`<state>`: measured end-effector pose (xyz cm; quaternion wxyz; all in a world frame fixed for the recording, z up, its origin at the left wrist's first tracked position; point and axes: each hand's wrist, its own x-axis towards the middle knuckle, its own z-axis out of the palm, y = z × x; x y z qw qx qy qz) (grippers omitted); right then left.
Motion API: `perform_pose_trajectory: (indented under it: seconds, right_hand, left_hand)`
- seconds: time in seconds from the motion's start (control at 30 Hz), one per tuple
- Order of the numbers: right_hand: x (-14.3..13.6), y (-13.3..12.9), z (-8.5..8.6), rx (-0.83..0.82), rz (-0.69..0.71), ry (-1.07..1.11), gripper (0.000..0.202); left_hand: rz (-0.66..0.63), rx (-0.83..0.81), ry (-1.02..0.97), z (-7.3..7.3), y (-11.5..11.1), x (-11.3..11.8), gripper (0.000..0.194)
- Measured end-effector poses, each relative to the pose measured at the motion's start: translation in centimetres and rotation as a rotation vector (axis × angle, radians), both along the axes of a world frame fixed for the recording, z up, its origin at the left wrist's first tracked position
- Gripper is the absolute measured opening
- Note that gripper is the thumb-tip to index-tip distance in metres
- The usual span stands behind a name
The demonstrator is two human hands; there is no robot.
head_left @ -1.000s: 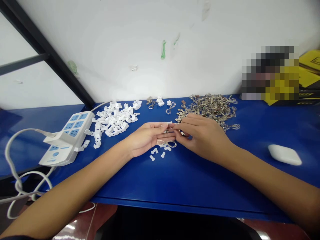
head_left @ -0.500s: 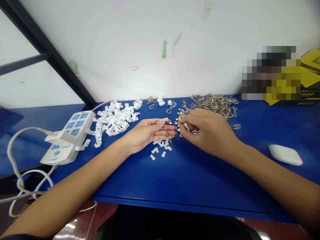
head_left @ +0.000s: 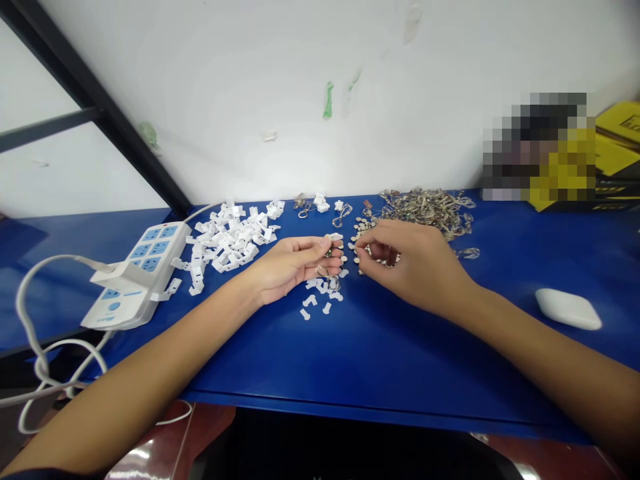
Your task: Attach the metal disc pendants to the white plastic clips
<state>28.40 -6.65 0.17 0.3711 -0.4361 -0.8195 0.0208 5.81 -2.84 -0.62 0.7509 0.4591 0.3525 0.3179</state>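
Note:
My left hand [head_left: 300, 263] is turned palm up. Its thumb presses a small white plastic piece with a thin coiled wire [head_left: 327, 271] against the fingers, and the wire loops over the fingertips. My right hand [head_left: 407, 257] is beside it, thumb and forefinger closed at the edge of a scatter of small round silvery discs [head_left: 361, 227]. What is between those fingertips, if anything, is too small to make out. White paper-like tabs [head_left: 320, 287] lie on the blue table [head_left: 350, 360] just below my left hand.
A heap of white plastic pieces [head_left: 235, 237] lies to the left, next to a white power strip [head_left: 145, 267] with a plugged-in cable. Tangled wired parts [head_left: 430, 207] are piled at the back right. A white rounded case [head_left: 569, 309] and yellow boxes [head_left: 617, 150] are at the right.
The fingers of my left hand have curled in a little around the piece and its wire. My right hand has shifted only slightly, its fingertips still by the discs.

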Motion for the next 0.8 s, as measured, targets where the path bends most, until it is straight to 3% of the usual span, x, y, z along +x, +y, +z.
perform_pose_trajectory:
  seconds: [0.17,0.33,0.8]
  right_hand:
    - [-0.57,-0.06,0.5,-0.391,0.179,0.351,0.012]
    - [-0.65,0.14,-0.1,-0.482,0.241,0.405,0.014]
    - [-0.7,-0.33,-0.03,-0.093,0.283,0.172,0.015]
  left_hand:
    - [-0.008,-0.022,-0.035,0.16,-0.22,0.22,0.02]
    - [0.028,-0.03,-0.02,0.02,-0.28,0.37,0.023]
    - [0.043,-0.049,-0.008,0.29,-0.35,0.52,0.026]
